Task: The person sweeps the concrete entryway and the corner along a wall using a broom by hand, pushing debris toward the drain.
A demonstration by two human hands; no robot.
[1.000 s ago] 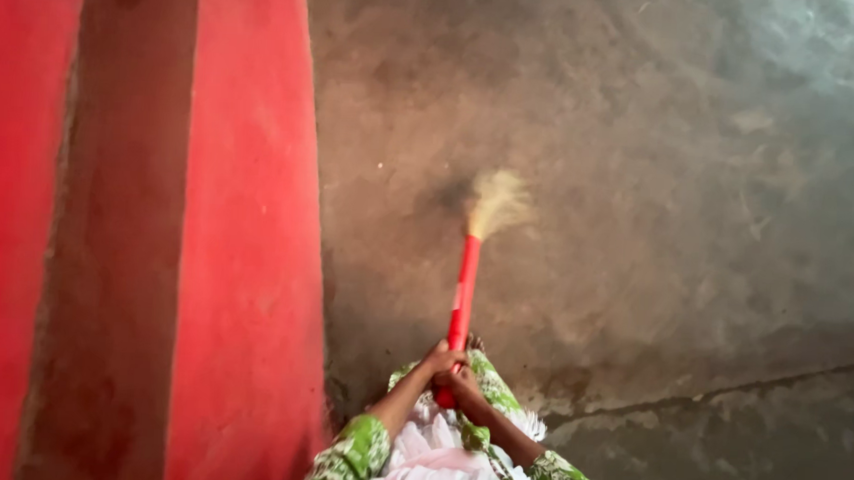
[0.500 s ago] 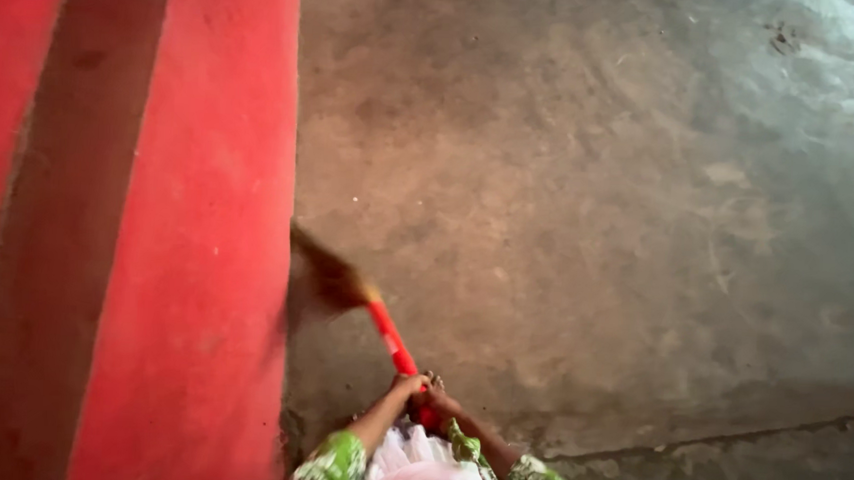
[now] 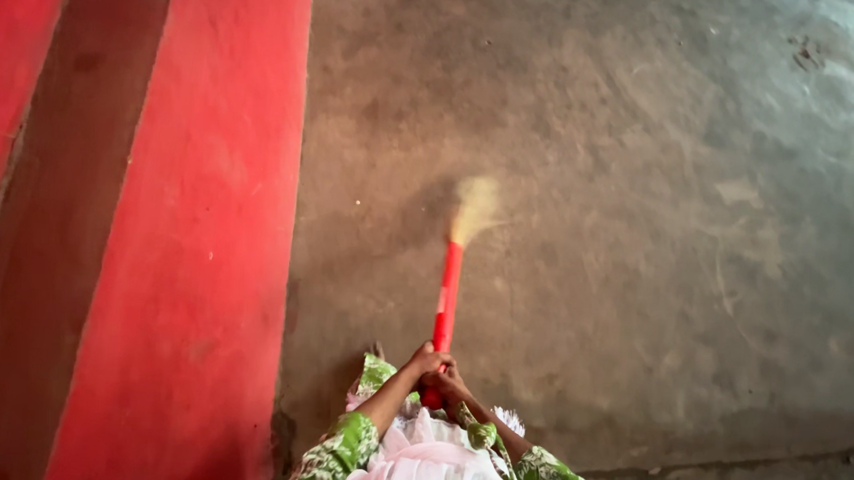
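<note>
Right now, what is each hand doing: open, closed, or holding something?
Left hand: closed around the red broom handle.
Right hand: closed around the same handle, lower down, near its end.

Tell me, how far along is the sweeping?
Hard to judge what's done: the concrete floor looks dusty throughout. In hand: both hands, left hand and right hand, grip the red-handled broom, bristles on the floor. Left: a dark speck far right.

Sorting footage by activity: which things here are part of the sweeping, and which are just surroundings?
In use:
broom, red handle, straw bristles
left hand
right hand
concrete floor

Surroundings:
red painted strip
floor crack
</note>
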